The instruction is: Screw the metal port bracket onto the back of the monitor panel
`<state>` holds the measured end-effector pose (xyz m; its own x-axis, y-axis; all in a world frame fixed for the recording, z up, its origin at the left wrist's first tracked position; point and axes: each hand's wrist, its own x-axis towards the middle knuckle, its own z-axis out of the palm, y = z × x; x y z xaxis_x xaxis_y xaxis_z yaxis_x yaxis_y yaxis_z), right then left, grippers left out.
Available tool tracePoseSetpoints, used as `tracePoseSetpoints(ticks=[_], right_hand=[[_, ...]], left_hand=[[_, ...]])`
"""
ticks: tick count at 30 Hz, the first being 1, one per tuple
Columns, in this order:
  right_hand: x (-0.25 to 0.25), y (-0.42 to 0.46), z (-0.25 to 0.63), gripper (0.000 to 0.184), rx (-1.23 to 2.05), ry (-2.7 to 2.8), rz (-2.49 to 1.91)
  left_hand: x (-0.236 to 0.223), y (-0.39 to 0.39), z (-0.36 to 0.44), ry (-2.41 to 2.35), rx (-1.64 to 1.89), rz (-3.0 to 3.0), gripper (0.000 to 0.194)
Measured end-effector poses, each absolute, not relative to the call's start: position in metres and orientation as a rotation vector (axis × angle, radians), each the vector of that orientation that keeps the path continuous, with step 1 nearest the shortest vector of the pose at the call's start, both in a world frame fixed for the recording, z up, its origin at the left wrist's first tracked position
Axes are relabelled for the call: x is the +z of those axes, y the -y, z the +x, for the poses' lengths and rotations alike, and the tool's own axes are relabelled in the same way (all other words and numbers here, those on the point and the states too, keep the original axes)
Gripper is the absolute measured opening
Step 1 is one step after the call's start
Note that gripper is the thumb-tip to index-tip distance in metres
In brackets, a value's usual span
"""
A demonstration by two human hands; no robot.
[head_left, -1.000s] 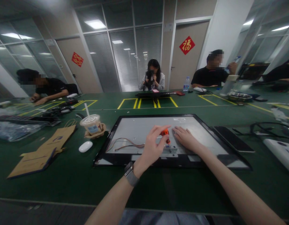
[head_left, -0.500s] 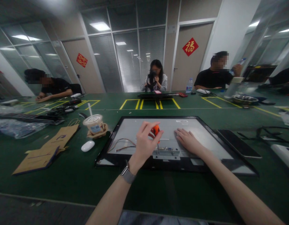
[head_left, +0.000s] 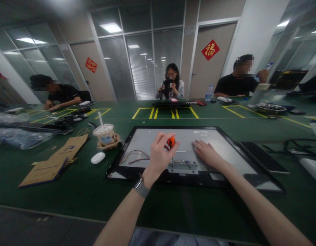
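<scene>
My left hand grips an orange and black screwdriver by its handle, thumb and fingers around it. The shaft points down at a metal bracket with connector ports on it; whether the tip touches a screw I cannot make out. Flat on the panel's grey back lies my right hand, fingers spread, holding nothing. The black-framed display panel rests face down on the table beneath both hands. A thin cable runs over its left part.
Left of the panel are a white mouse, a lidded drink cup in a carton holder and a paper bag. A black phone-like slab and cables lie to the right. Several people sit across the green table.
The whole view has shifted slightly. My left hand stays on the screwdriver at the bracket, its fingers turned a little around the handle. My right hand has not moved on the panel.
</scene>
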<state>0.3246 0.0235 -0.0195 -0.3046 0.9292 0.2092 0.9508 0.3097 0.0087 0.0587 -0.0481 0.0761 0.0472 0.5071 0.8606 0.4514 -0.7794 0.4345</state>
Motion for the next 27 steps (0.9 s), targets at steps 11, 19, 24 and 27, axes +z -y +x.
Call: tracePoseSetpoints(ticks=[11,19,24,27], right_hand=[[-0.0192,-0.0241,0.3247,0.051,-0.159,2.398,-1.769],[-0.015,-0.0226,0.3226,0.051,-0.136,2.39,-1.779],[-0.0154,-0.0231,0.3234,0.051,-0.142,2.395,-1.757],[-0.0176,-0.024,0.3245,0.051,-0.158,2.386,-1.756]], left_hand=[[0.0781,0.0512,0.0625,-0.932,1.7,2.199,0.022],[0.0796,0.0489,0.0664,-0.906,1.749,1.759,0.021],[0.0772,0.0452,0.0642,-0.842,1.684,1.596,0.03],[0.0786,0.0455,0.0626,-0.85,1.703,1.631,0.027]])
